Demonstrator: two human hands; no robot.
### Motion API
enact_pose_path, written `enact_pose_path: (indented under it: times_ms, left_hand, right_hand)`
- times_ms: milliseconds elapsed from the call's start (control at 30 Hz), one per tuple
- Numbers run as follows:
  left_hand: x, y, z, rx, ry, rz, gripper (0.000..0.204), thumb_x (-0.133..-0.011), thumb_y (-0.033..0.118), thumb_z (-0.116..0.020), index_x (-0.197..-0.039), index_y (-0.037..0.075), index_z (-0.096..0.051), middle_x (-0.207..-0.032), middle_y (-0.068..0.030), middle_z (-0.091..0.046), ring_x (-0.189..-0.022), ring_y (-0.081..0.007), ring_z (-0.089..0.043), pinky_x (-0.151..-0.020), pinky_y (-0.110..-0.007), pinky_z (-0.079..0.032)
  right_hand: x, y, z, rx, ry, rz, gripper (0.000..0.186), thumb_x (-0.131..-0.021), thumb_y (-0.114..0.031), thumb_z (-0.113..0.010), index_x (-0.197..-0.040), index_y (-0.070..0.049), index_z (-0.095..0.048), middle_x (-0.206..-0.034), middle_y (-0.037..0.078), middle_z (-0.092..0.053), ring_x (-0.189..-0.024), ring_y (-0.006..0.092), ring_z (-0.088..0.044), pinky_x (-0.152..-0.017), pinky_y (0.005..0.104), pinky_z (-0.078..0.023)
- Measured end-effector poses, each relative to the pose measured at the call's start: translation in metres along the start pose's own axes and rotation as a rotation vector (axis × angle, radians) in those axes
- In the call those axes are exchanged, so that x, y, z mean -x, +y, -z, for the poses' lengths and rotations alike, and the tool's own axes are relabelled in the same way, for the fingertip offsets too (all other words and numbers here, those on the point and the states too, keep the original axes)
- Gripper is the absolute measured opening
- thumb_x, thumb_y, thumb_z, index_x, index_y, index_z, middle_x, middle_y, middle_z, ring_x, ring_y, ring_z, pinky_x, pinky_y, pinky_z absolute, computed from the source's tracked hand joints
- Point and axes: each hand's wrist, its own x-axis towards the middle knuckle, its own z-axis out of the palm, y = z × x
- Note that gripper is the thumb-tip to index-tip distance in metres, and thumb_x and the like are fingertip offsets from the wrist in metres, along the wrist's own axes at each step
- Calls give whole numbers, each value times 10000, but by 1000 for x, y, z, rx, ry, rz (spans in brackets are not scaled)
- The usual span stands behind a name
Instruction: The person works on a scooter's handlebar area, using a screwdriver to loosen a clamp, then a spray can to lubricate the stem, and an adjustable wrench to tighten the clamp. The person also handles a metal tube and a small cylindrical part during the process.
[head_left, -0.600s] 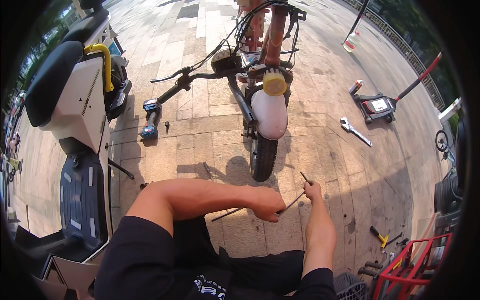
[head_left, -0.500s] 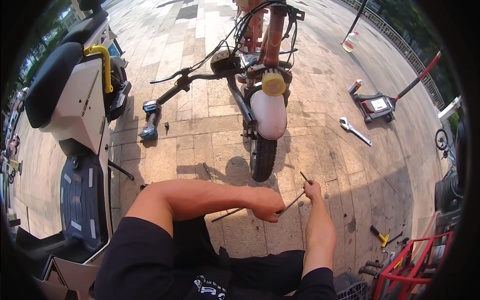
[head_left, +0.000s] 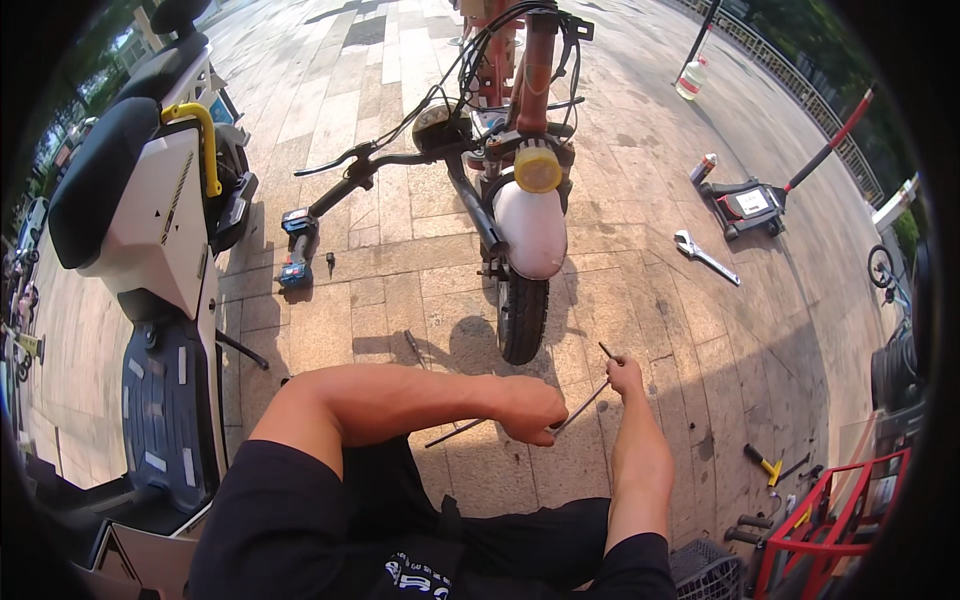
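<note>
Plainly, both your hands are on a thin dark rod [head_left: 582, 407], low over the paving [head_left: 590, 465] and just your side of the bike's front tyre [head_left: 522, 320]. Your left hand [head_left: 530, 410] is curled tight, its back upward, with the rod's lower end running into the fingers; how those fingers wrap it underneath, you can't tell. Your right hand [head_left: 625, 375] is closed around the other end, and a short dark tip [head_left: 605, 350] pokes out beyond it, toward the tyre. Between the two hands the rod slants up to the right. Another thin dark length [head_left: 453, 433] shows beneath your left forearm; whether it joins the rod is hidden.

Ahead of you, the bike has a pale mudguard [head_left: 530, 230] over the tyre and a yellow lamp [head_left: 537, 170] above that. On the ground to your left lies a blue power tool [head_left: 297, 255], near a white scooter [head_left: 155, 200]. Over to your right are a wrench [head_left: 707, 257], a jack [head_left: 745, 208] and, nearer you, a red rack [head_left: 845, 548].
</note>
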Motion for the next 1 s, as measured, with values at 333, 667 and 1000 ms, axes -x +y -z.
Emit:
enact_pose_path:
  times_ms: [333,667,1000]
  left_hand:
    - [-1,3,-5,7,4,-6,347,-827,326,-613,-989,20,-626,-985,-182,-639,-934,-371,-621,-797,-455,-507]
    - [-2,3,-5,-10,-7,-5,342,-832,322,-609,-990,19,-629,-1005,-182,-639,-940,-371,-620,-804,-453,-506]
    - [2,0,4,69,14,-19,350,-845,334,-600,-995,19,-629,-997,-176,-642,-934,-367,-619,-794,-454,-502]
  right_hand:
    - [0,1,1,-2,1,-8,364,-807,-296,-598,-1033,-26,-685,-984,201,-683,-957,318,-655,-856,370,-496]
    - [-8,9,-3,-11,-4,-47,370,-806,-299,-595,-1034,-23,-686,-1004,212,-677,-980,324,-649,-873,372,-492]
    - [-1,-9,-2,-69,2,18,370,-809,-296,-606,-1039,-15,-679,-977,200,-681,-940,304,-656,-841,364,-498]
